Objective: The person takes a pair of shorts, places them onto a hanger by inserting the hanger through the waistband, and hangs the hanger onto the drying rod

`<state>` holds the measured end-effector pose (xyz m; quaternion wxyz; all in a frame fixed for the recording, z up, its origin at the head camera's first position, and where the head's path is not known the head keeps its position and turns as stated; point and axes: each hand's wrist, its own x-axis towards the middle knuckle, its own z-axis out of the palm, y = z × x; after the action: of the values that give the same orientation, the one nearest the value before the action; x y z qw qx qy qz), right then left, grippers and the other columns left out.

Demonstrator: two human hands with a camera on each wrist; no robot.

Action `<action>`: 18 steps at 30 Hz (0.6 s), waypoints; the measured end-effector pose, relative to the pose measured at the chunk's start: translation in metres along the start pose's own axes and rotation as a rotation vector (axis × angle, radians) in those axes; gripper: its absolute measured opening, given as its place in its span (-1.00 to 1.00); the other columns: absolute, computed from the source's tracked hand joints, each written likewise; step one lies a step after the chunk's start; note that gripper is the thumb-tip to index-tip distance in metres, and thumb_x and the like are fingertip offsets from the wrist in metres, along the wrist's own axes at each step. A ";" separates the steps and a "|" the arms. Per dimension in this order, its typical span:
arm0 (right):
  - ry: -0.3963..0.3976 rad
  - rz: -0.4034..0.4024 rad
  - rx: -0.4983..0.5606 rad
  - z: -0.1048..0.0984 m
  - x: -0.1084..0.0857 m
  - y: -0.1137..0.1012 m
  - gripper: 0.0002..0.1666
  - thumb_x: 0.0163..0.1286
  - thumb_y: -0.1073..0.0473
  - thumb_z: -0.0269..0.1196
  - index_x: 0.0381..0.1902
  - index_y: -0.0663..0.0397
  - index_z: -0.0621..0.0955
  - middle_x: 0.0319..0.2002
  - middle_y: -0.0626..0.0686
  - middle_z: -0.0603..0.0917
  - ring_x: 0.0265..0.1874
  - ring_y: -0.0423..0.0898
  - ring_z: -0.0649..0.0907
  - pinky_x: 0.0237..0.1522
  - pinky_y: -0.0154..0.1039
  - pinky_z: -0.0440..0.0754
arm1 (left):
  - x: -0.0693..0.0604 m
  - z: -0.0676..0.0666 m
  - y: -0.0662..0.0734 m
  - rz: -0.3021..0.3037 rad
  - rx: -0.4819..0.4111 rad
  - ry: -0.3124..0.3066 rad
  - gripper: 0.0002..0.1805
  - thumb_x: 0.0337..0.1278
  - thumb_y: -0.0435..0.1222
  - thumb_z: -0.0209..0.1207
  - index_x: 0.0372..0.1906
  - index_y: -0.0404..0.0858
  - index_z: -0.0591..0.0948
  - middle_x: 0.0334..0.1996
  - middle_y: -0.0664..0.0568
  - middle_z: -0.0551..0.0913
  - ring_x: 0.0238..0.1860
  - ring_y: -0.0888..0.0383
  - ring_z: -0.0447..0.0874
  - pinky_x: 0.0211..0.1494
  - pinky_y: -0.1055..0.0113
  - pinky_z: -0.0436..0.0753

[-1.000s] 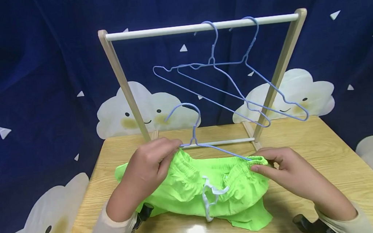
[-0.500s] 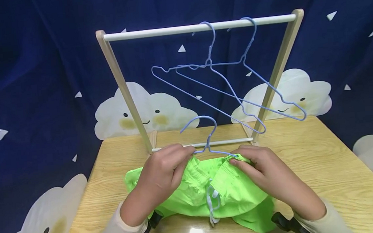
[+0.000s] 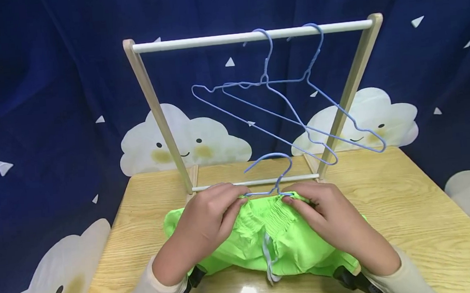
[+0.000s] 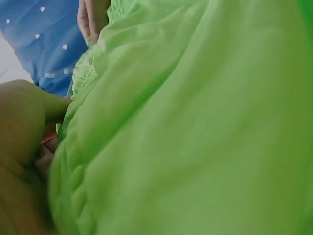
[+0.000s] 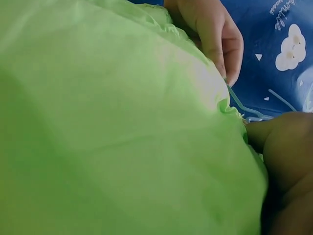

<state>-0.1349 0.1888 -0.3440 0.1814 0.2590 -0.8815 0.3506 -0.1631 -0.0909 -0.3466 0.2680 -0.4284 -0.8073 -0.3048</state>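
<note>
Bright green shorts (image 3: 301,247) with a gathered elastic waistband and a white drawstring (image 3: 267,256) hang just above the table front. A blue wire hanger (image 3: 281,179) has its hook above the waistband; its shoulders run down into the waist, and its lower part is hidden by cloth. My left hand (image 3: 208,227) pinches the waistband and hanger shoulder on the left. On the right, my right hand (image 3: 332,221) pinches the waistband against the hanger's other shoulder. The green cloth (image 4: 161,122) fills most of the left wrist view, and likewise the shorts (image 5: 127,127) fill the right wrist view.
Behind the hands stands a wooden rack with a white top rail (image 3: 210,41). Two blue wire hangers (image 3: 283,99) hang from it, their lower bars reaching down toward the hands. The wooden table (image 3: 140,209) backs onto a dark blue curtain (image 3: 48,87) with cloud prints.
My right hand has moved left, bringing the waistband's right side closer to my left hand and bunching the shorts. The held hanger's hook has shifted right and lower.
</note>
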 end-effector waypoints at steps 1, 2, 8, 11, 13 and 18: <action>0.016 0.003 -0.003 -0.002 0.000 0.001 -0.76 0.57 0.23 0.36 -0.24 -0.30 0.76 -0.36 -0.29 0.68 -0.43 -0.31 0.53 -0.34 -0.37 0.55 | 0.000 -0.002 -0.001 -0.007 0.005 0.005 -0.84 0.47 -0.39 0.30 0.04 -0.23 0.77 -0.12 0.04 0.86 -0.13 0.15 0.84 -0.03 0.25 0.83; 0.031 0.009 -0.004 -0.003 -0.001 0.001 -0.76 0.56 0.25 0.37 -0.21 -0.29 0.79 -0.31 -0.28 0.73 -0.39 -0.31 0.57 -0.30 -0.39 0.58 | -0.001 -0.004 -0.003 -0.014 0.011 0.011 -0.84 0.47 -0.39 0.31 0.04 -0.23 0.76 -0.13 0.04 0.86 -0.16 0.16 0.83 -0.07 0.25 0.83; 0.086 0.015 0.016 -0.013 -0.002 0.004 -0.75 0.54 0.33 0.37 -0.16 -0.19 0.83 -0.21 -0.21 0.82 -0.32 -0.30 0.69 -0.20 -0.49 0.64 | -0.003 -0.017 -0.011 -0.049 0.043 0.046 -0.89 0.45 -0.36 0.28 -0.07 -0.22 0.77 -0.20 0.08 0.85 -0.31 0.22 0.78 -0.27 0.26 0.78; 0.104 0.021 0.021 -0.017 -0.002 0.004 -0.76 0.54 0.34 0.36 -0.16 -0.16 0.83 -0.25 -0.20 0.80 -0.35 -0.28 0.68 -0.25 -0.48 0.64 | -0.003 -0.022 -0.014 -0.047 0.060 0.049 -0.91 0.47 -0.30 0.28 -0.15 -0.19 0.77 -0.31 0.14 0.81 -0.45 0.28 0.66 -0.39 0.34 0.68; 0.111 0.031 0.026 -0.019 -0.002 0.003 -0.76 0.54 0.34 0.36 -0.15 -0.16 0.83 -0.25 -0.19 0.80 -0.35 -0.28 0.69 -0.25 -0.47 0.65 | -0.003 -0.023 -0.016 -0.033 0.076 0.051 -0.91 0.48 -0.29 0.28 -0.19 -0.17 0.76 -0.35 0.16 0.80 -0.49 0.30 0.60 -0.43 0.37 0.63; 0.123 0.032 0.033 -0.020 -0.004 0.004 -0.75 0.52 0.35 0.38 -0.16 -0.19 0.82 -0.27 -0.20 0.78 -0.36 -0.29 0.68 -0.27 -0.48 0.64 | -0.003 -0.023 -0.020 0.023 0.132 0.079 -0.90 0.40 -0.35 0.28 -0.25 -0.15 0.77 -0.35 0.16 0.82 -0.50 0.29 0.62 -0.50 0.39 0.59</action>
<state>-0.1313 0.2067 -0.3336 0.2252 0.2257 -0.8669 0.3833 -0.1749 -0.1176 -0.3384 0.3307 -0.4068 -0.8095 -0.2643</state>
